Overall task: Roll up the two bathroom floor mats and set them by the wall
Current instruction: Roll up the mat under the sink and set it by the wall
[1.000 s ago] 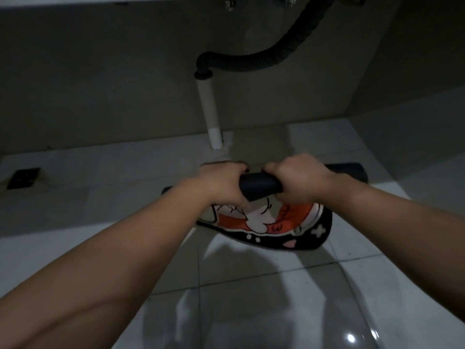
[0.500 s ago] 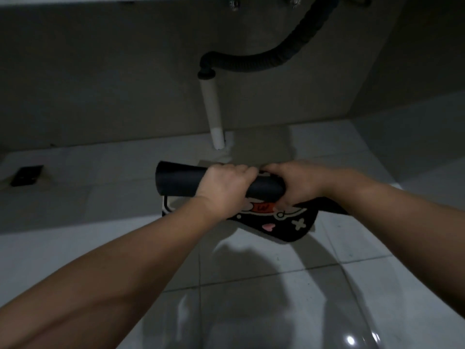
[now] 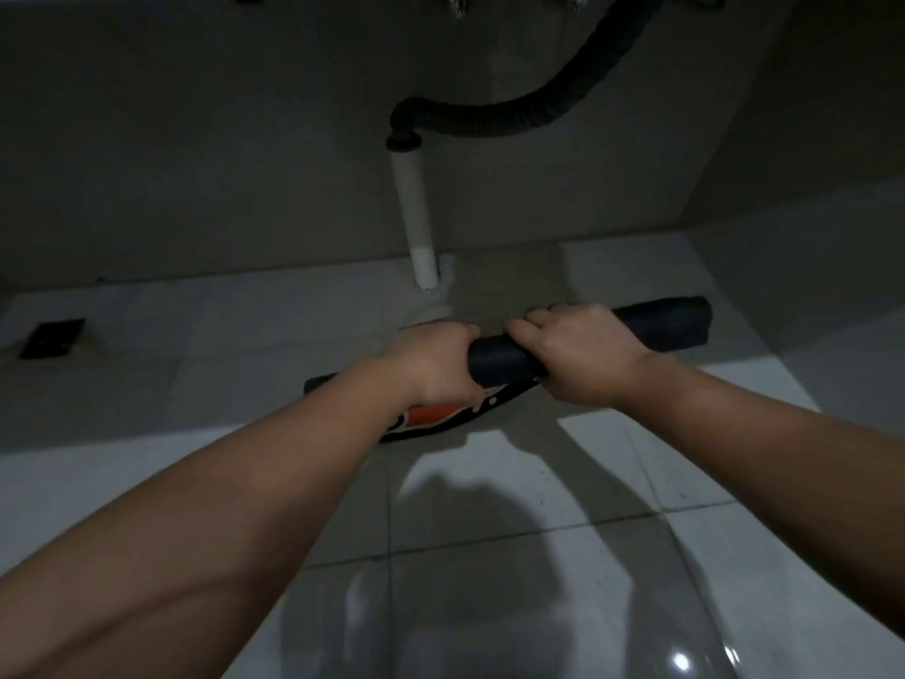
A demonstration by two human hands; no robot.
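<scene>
A floor mat [image 3: 656, 325] with a black underside is rolled into a long dark tube, held above the tiled floor a short way from the wall. My left hand [image 3: 431, 365] grips the roll left of its middle. My right hand [image 3: 578, 350] grips it just to the right, the two hands almost touching. A narrow loose strip of the printed face [image 3: 436, 416], orange, white and black, hangs below my left hand. The roll's left end [image 3: 318, 384] pokes out behind my left forearm. Only one mat is in view.
A white drain pipe [image 3: 416, 227] rises from the floor at the wall, joined to a black corrugated hose [image 3: 514, 122]. A dark square floor drain [image 3: 51, 338] sits at the far left. Pale glossy floor tiles [image 3: 563, 482] lie below me; a side wall stands at right.
The hanging printed part has shrunk from a wide flap to a thin strip as the mat wound up. The roll shifted, its right end now sticking out further to the right.
</scene>
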